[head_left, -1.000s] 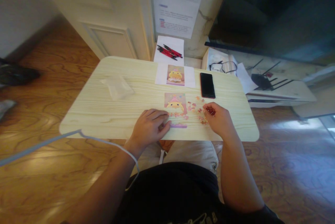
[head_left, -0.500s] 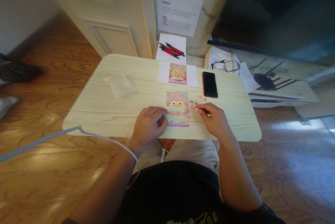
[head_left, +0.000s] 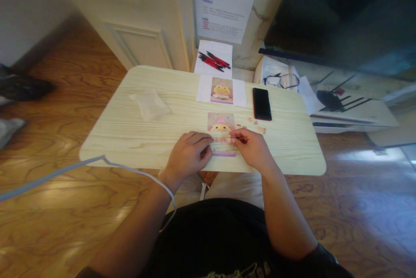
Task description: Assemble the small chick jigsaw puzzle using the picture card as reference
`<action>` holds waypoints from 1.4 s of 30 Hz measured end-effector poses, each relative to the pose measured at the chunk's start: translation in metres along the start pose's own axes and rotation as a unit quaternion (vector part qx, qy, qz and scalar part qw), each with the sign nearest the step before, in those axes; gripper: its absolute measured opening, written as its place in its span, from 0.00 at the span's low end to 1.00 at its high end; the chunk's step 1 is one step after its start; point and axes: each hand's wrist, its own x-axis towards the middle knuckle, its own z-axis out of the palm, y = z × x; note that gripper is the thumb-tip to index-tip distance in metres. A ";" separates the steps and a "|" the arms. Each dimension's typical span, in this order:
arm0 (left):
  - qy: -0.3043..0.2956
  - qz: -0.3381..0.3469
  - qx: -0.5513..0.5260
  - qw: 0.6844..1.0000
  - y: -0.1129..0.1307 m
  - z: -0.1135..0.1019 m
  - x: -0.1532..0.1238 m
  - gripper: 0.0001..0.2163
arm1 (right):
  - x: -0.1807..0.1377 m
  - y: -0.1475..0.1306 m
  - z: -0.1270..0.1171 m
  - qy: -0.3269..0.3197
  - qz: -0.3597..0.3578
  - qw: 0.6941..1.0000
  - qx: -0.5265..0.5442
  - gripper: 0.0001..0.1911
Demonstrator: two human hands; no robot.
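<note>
A partly assembled jigsaw puzzle [head_left: 221, 120] with a yellow cartoon figure in a pink hat lies near the table's front edge. Bare table shows in a gap above its purple bottom strip [head_left: 223, 154]. My left hand [head_left: 190, 153] rests at the puzzle's left side, bent fingers together and fingertips over the unfinished row; what they may pinch is hidden. My right hand [head_left: 251, 145] is closed at the right side of that row, its thumb and index finger pinching a small puzzle piece, mostly covered. Several loose puzzle pieces [head_left: 261, 129] lie just beyond my right hand.
Behind the puzzle is a printed picture [head_left: 222, 90] of the same figure on white paper. A black phone [head_left: 261, 103] lies to its right, a clear plastic bag [head_left: 150, 104] to the left. Red pens [head_left: 214, 61] sit beyond the table [head_left: 110, 135]. A pale cable [head_left: 136, 173] crosses my left forearm.
My right hand has moved left from the loose pieces to the puzzle's right side. My left fingertips have shifted slightly right over the puzzle.
</note>
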 end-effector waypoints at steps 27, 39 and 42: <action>0.002 0.001 0.002 1.000 -0.002 0.003 0.000 0.13 | -0.005 0.007 -0.009 0.028 0.041 0.998 0.031 0.06; 0.005 0.001 0.006 1.000 -0.002 0.003 -0.001 0.12 | -0.006 0.016 -0.019 0.039 0.062 0.995 0.070 0.07; 0.007 0.001 0.012 1.000 -0.002 0.003 -0.001 0.12 | -0.011 0.015 -0.030 0.026 0.067 0.997 -0.006 0.06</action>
